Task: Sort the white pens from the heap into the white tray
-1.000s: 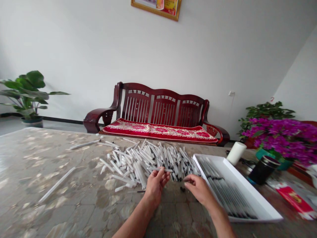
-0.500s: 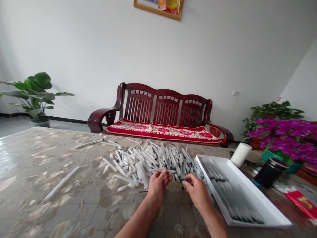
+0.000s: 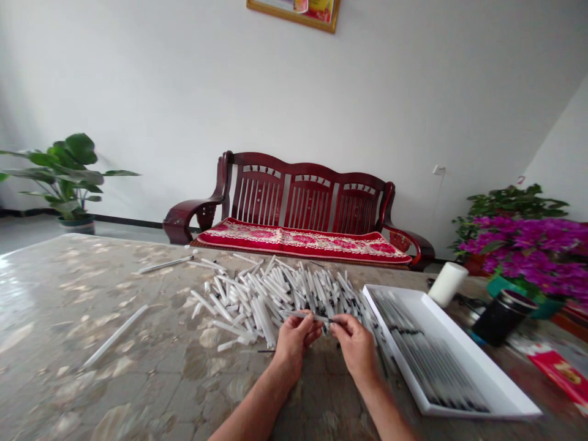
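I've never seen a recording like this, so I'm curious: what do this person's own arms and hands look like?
They look bare. The left hand and right hand wear no gloves, and the left forearm and right forearm show no sleeve. No watch or bracelet shows, though small details are hard to tell.

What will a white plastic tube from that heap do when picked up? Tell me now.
Probably light and fairly stiff: the thin tube between the left hand and right hand looks straight, not drooping. The white tubes look round and slim, so they are likely apt to roll. Their loose, criss-crossed heap suggests they may slide apart easily when one is pulled out.
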The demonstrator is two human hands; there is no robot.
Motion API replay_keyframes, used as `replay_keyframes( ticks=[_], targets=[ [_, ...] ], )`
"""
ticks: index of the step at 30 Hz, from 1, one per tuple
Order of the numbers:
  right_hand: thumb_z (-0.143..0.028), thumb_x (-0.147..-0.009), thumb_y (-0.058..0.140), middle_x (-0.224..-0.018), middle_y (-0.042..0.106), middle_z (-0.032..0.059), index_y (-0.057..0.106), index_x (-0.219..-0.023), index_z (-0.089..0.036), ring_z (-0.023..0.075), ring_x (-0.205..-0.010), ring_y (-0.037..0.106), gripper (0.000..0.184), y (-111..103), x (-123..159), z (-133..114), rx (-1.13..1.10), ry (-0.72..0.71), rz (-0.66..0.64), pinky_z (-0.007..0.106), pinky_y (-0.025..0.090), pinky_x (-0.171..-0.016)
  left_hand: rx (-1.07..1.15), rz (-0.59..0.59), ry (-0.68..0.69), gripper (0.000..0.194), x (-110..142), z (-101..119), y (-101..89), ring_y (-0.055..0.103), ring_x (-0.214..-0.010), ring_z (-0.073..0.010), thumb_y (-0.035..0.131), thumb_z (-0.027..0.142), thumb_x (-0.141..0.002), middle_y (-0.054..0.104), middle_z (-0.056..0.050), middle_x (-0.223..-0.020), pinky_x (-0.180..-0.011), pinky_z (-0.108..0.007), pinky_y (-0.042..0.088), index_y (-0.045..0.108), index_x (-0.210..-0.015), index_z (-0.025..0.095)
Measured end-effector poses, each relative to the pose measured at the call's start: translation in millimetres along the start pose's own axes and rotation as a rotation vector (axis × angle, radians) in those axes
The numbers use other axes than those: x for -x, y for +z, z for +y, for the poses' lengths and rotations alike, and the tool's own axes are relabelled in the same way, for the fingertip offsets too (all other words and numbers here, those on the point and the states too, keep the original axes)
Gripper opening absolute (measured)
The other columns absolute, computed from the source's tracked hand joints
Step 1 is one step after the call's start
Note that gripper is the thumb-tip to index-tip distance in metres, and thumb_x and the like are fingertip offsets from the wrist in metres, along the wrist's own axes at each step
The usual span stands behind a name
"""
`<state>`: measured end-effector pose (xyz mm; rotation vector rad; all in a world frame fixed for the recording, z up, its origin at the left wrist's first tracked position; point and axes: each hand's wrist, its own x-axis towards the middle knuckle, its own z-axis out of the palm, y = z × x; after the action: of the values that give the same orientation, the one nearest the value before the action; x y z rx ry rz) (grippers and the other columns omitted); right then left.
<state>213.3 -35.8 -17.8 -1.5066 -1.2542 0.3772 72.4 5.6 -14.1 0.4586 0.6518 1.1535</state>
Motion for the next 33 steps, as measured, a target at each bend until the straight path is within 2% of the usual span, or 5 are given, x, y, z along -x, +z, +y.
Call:
replay_keyframes(
  ticks=[8,14,25,28,33],
  targets=[
    [-0.041,-0.081,0.062,-0.078,0.077,0.0055,0.074,-0.079,-0.023,0.0216,-0.073,0.071,0.022,-2,0,-6,0.05,-0.12,0.038,0.03,0.056,-0.071,-0.024,-0.008,0.009,0.026,0,-1,-0.7,0.073,-0.063,-0.0153,0.09,0.02,-0.064,0.074,-0.004,-0.067,-0.059,-0.022,0.059,0.068,-0.076,0.014],
    [-0.036,-0.082,0.061,-0.076,0.075,0.0042,0.071,-0.082,-0.022,0.0198,-0.069,0.069,0.017,1,0,-5,0.039,-0.107,0.029,0.028,0.054,-0.067,-0.03,-0.013,0.011,0.029,2,2,0.6,0.071,-0.06,-0.0142,0.092,0.023,-0.06,0.073,-0.003,-0.063,-0.057,-0.021,0.058,0.069,-0.074,0.013],
    [-0.042,-0.097,0.032,-0.067,0.067,0.0053,0.059,-0.076,-0.024,0.02,-0.063,0.063,0.039,6,9,-19,0.331,-0.14,-0.005,0.028,0.041,-0.057,-0.03,-0.013,0.049,0.038,8,-1,0.9,0.07,-0.057,-0.0131,0.097,0.029,-0.05,0.073,-0.002,-0.061,-0.055,-0.02,0.058,0.07,-0.072,0.013],
    [-0.047,-0.099,0.029,-0.059,0.062,0.0017,0.057,-0.074,-0.024,0.0184,-0.056,0.06,0.044,5,11,-22,0.288,-0.084,-0.068,0.027,0.038,-0.053,-0.032,-0.012,0.056,0.043,9,-1,0.3,0.069,-0.056,-0.0126,0.098,0.033,-0.045,0.073,-0.002,-0.06,-0.056,-0.02,0.058,0.069,-0.071,0.013],
    [-0.047,-0.096,0.041,-0.071,0.067,0.0011,0.06,-0.085,-0.023,0.0176,-0.064,0.062,0.032,1,12,-22,0.199,-0.183,-0.091,0.026,0.043,-0.059,-0.055,-0.024,0.035,0.049,11,0,0.3,0.07,-0.058,-0.013,0.098,0.04,-0.04,0.073,-0.003,-0.061,-0.057,-0.02,0.057,0.069,-0.069,0.013]
  ],
)
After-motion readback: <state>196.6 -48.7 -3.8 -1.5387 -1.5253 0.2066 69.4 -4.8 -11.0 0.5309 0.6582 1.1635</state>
